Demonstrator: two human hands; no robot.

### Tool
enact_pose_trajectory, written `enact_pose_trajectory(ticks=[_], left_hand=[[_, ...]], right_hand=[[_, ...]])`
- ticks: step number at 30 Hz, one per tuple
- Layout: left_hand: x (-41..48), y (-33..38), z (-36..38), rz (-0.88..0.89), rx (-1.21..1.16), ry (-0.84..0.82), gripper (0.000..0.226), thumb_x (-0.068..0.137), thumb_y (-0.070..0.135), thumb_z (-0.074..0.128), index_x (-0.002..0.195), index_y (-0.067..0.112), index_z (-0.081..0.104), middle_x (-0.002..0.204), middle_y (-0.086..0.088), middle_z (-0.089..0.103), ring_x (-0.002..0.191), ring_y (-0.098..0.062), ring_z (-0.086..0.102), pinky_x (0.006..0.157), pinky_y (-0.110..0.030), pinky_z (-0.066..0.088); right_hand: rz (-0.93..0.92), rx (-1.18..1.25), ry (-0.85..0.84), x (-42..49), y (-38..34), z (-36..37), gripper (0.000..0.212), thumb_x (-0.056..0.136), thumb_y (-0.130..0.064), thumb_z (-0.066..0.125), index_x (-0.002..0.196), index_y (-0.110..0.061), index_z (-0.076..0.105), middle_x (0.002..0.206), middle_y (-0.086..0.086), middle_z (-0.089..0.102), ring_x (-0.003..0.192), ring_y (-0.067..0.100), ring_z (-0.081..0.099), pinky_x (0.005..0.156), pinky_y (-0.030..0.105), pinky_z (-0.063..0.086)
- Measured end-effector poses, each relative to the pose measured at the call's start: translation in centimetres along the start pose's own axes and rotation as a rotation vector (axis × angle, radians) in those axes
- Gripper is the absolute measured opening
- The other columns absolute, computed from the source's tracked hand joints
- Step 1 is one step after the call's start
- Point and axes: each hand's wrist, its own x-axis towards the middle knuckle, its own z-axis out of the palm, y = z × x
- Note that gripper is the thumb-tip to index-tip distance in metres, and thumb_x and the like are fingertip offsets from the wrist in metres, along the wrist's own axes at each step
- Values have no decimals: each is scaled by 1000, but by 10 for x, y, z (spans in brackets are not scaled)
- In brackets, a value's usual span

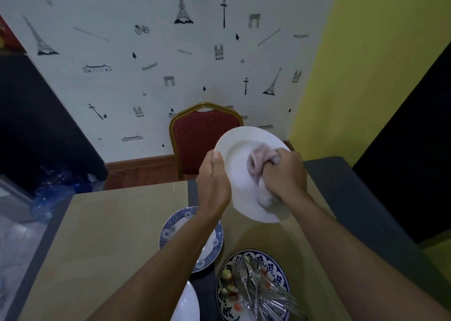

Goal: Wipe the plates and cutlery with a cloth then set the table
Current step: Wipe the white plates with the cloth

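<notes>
Here the left hand (213, 181) grips the white plate's (240, 145) left rim above the table (109, 235), while the right hand (284, 174) clenches a cloth (258, 158) against its face.

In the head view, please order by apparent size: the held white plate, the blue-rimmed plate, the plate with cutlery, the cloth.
1. held white plate and plate with cutlery: look alike; the second is nearer and cropped, so unranked.
2. blue-rimmed plate, partly hidden.
3. cloth.

Edge-cropped white plate (188, 306), cutlery (263, 294) blurred, perhaps forks, blue-rimmed plate (170, 228) part-hidden.
</notes>
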Motion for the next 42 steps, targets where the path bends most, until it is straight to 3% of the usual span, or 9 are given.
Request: enact_pose_trajectory(ticks=[4, 7, 9, 16, 20, 25, 32, 37, 42], left_hand=[[-3, 3, 15, 45, -14, -47, 35, 108, 31, 34, 87, 16, 57, 76, 5, 59, 73, -11, 52, 70, -36, 43], [9, -6, 17, 52, -8, -36, 37, 106, 32, 36, 83, 6, 50, 73, 1, 53, 71, -13, 47, 69, -37, 40], [16, -11, 17, 29, -31, -23, 38, 104, 34, 36, 84, 7, 52, 76, -5, 57, 74, -16, 52, 70, -40, 45], [23, -30, 33, -19, 22, -13, 36, 108, 30, 33, 88, 12, 56, 77, 7, 55, 64, -2, 48, 60, -24, 40], [25, -55, 48, -81, 70, -51, 34, 109, 37, 31, 108, 19, 61, 94, 6, 61, 81, -7, 57, 66, -26, 43], [23, -97, 63, -221, 76, -75, 24, 108, 35, 38, 117, 25, 57, 104, 3, 64, 94, -16, 63, 75, -33, 53], [8, -158, 75, -483, 97, -105, 30, 110, 23, 31, 134, 15, 45, 116, -9, 56, 96, -22, 57, 72, -33, 52], [6, -189, 84, -677, 101, -108, 36, 109, 27, 30, 144, 22, 37, 126, -11, 53, 112, -32, 56, 93, -56, 55], [9, -206, 90, -649, 268, -136, 38, 110, 23, 27, 147, 15, 34, 123, -13, 51, 108, -30, 53, 88, -47, 54]], right_hand=[[-123, 149, -61, 9, -6, 8, 15, 97, -30, 55, 90, -26, 67, 103, 6, 67, 83, 22, 60, 60, 27, 38], [-259, 227, -275, 1, -2, 3, 31, 94, -29, 60, 120, -34, 75, 123, -4, 65, 108, 17, 62, 91, 32, 50], [-298, 295, -421, -8, 3, -4, 38, 84, -25, 62, 118, -33, 76, 121, -12, 62, 113, 12, 60, 98, 30, 48], [-243, 4, -683, 5, 46, -19, 17, 87, -17, 66, 89, -27, 79, 86, -11, 67, 85, 13, 64, 72, 34, 53], [-48, -40, -608, 18, 73, -18, 25, 83, -15, 62, 60, -22, 67, 66, 1, 69, 72, 26, 65, 61, 34, 49], [207, 301, -374, 40, 96, -14, 12, 74, -24, 63, 71, -19, 74, 71, 5, 72, 85, 34, 73, 77, 53, 60], [259, 424, -311, 58, 116, -6, 42, 85, -3, 62, 53, -29, 68, 51, -11, 62, 69, 22, 66, 69, 38, 55], [277, 411, -379, 55, 133, 5, 11, 74, -17, 66, 69, -23, 74, 68, 1, 70, 82, 35, 74, 76, 58, 63], [293, 424, -411, 55, 143, 15, 5, 73, -22, 71, 74, -18, 74, 70, 3, 69, 78, 33, 72, 75, 61, 62]])
